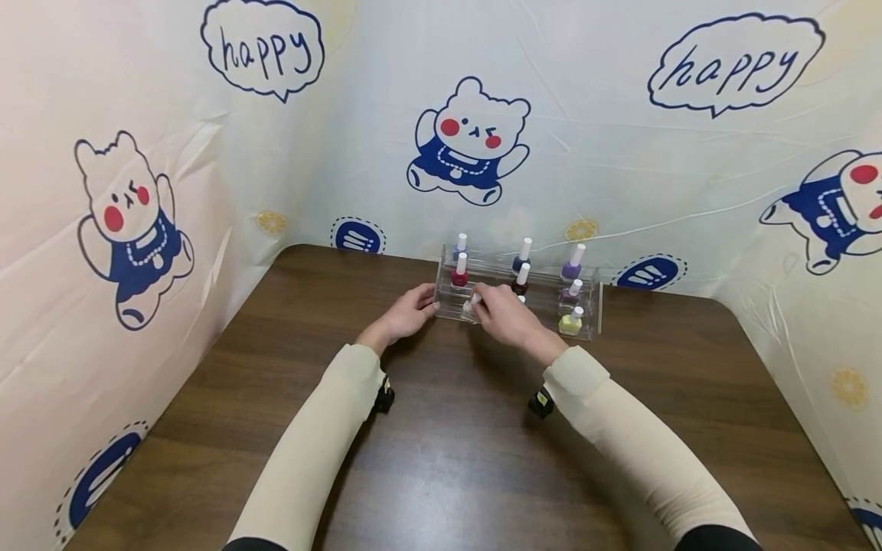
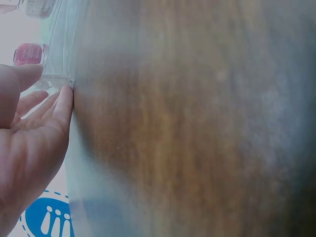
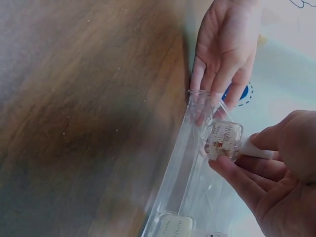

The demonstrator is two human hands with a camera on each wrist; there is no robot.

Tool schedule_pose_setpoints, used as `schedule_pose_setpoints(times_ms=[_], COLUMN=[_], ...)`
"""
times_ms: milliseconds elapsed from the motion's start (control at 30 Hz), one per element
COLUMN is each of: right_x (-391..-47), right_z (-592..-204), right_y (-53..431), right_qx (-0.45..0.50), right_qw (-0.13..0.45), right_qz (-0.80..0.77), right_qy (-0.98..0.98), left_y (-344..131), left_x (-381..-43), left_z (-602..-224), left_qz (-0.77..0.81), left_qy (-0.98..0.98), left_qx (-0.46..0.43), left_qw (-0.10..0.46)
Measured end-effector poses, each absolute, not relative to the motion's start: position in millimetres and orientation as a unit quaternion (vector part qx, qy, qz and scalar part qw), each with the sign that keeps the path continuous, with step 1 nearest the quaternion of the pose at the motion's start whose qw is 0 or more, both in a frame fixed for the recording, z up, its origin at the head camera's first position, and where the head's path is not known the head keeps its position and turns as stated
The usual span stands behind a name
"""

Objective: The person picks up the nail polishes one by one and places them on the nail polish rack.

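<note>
A clear acrylic tiered rack (image 1: 599,310) stands at the back of the table. My right hand (image 1: 508,315) grips a nail polish bottle by its white cap, at the left part of the front tier. Clear glass with glittery flecks makes up this nail polish bottle (image 3: 224,140), tilted on its side in the right wrist view. At the rack's left end, my left hand (image 1: 408,311) touches the end panel with fairly straight fingers (image 2: 64,106). A red nail polish bottle (image 1: 459,274) stands on the tier behind.
Dark and purple polish bottles fill other spots, including a purple one (image 1: 571,266) at the back right. A yellow bottle (image 1: 570,323) sits on the front tier at right. Printed cloth (image 1: 586,168) hangs behind the brown wooden table (image 1: 448,459).
</note>
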State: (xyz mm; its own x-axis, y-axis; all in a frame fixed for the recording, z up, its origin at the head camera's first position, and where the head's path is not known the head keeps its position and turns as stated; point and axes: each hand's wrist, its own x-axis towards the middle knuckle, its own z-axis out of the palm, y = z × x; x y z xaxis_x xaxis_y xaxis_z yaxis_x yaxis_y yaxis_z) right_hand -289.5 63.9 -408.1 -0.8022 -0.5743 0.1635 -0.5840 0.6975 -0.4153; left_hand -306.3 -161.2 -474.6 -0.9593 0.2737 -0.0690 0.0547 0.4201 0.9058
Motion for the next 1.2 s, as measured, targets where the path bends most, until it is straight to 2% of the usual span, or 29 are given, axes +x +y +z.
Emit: schedule_pose_setpoints(times_ms=[467, 1200], right_x=[-301.6, -311.4], right_z=[-417.3, -426.8], right_y=[52.3, 39.7], right_qx=[0.312, 0.306], right_qw=[0.042, 0.033], right_qz=[0.209, 0.214], right_qy=[-0.926, -0.927], left_y=[-162.3, -162.7], left_x=[-306.5, -307.3], left_z=[-475.3, -476.4], left_qz=[0.527, 0.522], left_qy=[0.838, 0.84], left_qx=[0.102, 0.105], left_qw=[0.103, 0.104])
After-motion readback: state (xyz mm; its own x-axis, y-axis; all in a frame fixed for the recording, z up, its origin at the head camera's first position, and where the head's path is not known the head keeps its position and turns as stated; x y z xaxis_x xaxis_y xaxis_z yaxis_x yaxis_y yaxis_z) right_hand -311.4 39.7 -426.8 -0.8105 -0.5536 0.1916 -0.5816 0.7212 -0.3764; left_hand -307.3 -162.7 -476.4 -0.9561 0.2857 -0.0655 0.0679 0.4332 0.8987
